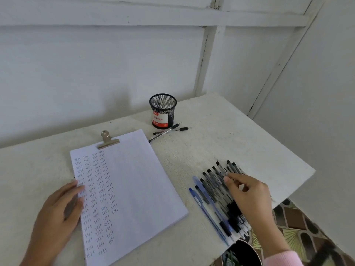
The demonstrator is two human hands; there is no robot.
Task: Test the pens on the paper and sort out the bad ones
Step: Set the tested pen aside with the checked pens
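Observation:
A stack of white paper point(134, 181) held by a metal clip point(108, 140) lies in the middle of the table, its left columns filled with small test marks. My left hand point(63, 208) rests flat on the paper's left edge. To the right lies a pile of several black and blue pens point(213, 191). My right hand point(247, 194) is over that pile, fingertips touching the pens near their upper ends; whether it pinches one is unclear. Two pens point(163, 132) and a loose pen piece point(183, 129) lie beside a black mesh pen cup point(162, 110).
The white table point(221, 143) ends in an angled edge on the right, beyond it a patterned floor point(299, 223). A dark round pot with a plant point(242, 254) sits at the table's near right corner. White walls close off the back.

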